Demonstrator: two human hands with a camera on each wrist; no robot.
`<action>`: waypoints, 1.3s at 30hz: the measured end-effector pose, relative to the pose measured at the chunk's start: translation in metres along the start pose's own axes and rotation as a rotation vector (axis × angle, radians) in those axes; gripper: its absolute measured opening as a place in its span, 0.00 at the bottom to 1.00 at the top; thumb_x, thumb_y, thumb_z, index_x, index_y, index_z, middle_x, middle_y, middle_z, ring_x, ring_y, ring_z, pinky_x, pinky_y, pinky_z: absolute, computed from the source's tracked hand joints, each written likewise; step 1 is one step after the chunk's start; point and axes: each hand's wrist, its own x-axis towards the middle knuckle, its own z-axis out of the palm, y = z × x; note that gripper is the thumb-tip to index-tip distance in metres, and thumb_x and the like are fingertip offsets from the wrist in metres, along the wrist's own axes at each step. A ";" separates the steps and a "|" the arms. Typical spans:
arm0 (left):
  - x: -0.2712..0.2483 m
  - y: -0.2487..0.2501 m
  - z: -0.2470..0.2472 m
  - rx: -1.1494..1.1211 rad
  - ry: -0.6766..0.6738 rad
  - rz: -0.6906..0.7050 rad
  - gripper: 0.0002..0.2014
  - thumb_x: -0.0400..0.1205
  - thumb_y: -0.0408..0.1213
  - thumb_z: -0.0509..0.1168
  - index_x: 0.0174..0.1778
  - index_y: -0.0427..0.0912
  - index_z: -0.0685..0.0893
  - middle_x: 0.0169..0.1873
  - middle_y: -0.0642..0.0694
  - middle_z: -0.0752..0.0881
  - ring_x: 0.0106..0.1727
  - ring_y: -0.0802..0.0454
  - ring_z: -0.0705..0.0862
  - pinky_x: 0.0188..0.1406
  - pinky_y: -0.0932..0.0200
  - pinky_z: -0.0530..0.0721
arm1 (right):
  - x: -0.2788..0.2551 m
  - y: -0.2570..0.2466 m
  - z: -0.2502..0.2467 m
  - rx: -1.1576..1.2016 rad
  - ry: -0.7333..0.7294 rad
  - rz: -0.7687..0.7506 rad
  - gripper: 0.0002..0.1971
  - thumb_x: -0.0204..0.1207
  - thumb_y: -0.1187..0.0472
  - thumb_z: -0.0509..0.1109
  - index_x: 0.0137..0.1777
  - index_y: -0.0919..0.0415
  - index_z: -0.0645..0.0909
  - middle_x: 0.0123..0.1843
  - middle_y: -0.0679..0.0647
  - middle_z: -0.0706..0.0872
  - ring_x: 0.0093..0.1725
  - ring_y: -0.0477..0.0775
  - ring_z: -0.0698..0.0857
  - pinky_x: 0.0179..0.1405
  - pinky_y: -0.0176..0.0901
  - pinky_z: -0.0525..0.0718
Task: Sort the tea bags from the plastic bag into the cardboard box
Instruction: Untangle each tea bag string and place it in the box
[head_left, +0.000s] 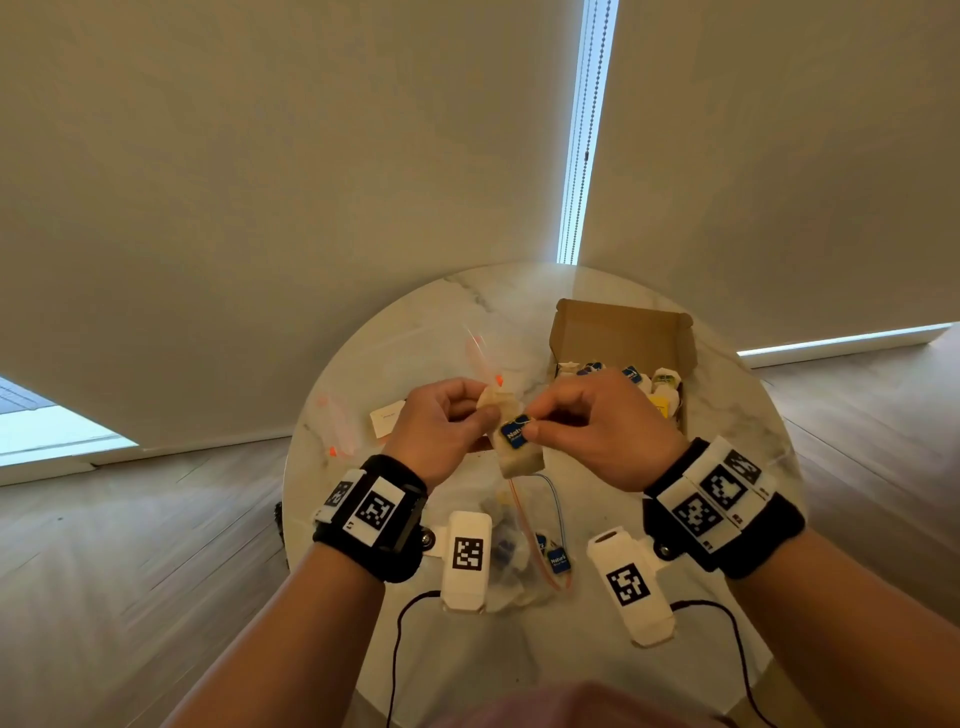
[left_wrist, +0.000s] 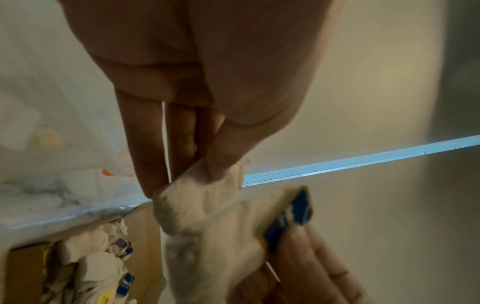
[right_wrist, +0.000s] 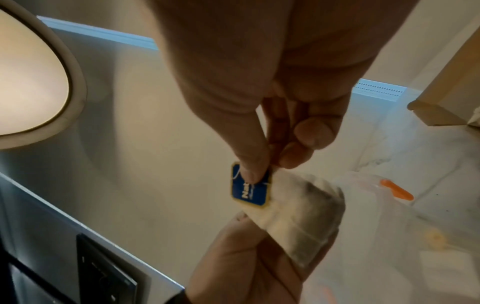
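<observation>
Above the round white marble table (head_left: 727, 395), our left hand (head_left: 441, 421) pinches the beige paper tea bag (head_left: 519, 457) while our right hand (head_left: 597, 421) pinches its blue square tag (head_left: 514, 432); the open brown cardboard box (head_left: 623, 327) sits just behind, the clear plastic bag (head_left: 504, 566) below our wrists.

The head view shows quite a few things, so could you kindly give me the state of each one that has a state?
cardboard box: open, lid up, tea bags inside.
tea bag: off the table, held between both hands.
blue tag: pinched by the right hand.
left hand: pinches the tea bag's top.
plastic bag: lying open on the table, tea bags left inside.
</observation>
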 end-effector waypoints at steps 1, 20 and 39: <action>0.000 0.001 0.001 -0.021 -0.012 -0.007 0.07 0.83 0.25 0.66 0.51 0.38 0.87 0.41 0.44 0.93 0.43 0.49 0.91 0.43 0.55 0.90 | 0.003 0.001 0.003 0.006 0.020 -0.003 0.03 0.73 0.63 0.77 0.45 0.57 0.91 0.41 0.48 0.91 0.41 0.47 0.89 0.45 0.40 0.87; 0.009 -0.009 0.010 -0.005 0.062 0.037 0.11 0.79 0.26 0.72 0.48 0.48 0.91 0.40 0.43 0.90 0.42 0.50 0.89 0.42 0.53 0.90 | 0.017 0.038 0.026 0.121 0.195 0.196 0.03 0.72 0.64 0.78 0.45 0.61 0.90 0.37 0.53 0.92 0.36 0.52 0.90 0.44 0.57 0.90; 0.029 -0.036 -0.008 -0.020 0.194 -0.107 0.07 0.81 0.27 0.69 0.49 0.42 0.90 0.45 0.39 0.90 0.44 0.44 0.90 0.45 0.49 0.88 | 0.050 0.182 -0.046 -0.121 0.322 0.672 0.09 0.72 0.61 0.78 0.52 0.61 0.88 0.43 0.51 0.87 0.42 0.49 0.86 0.47 0.41 0.85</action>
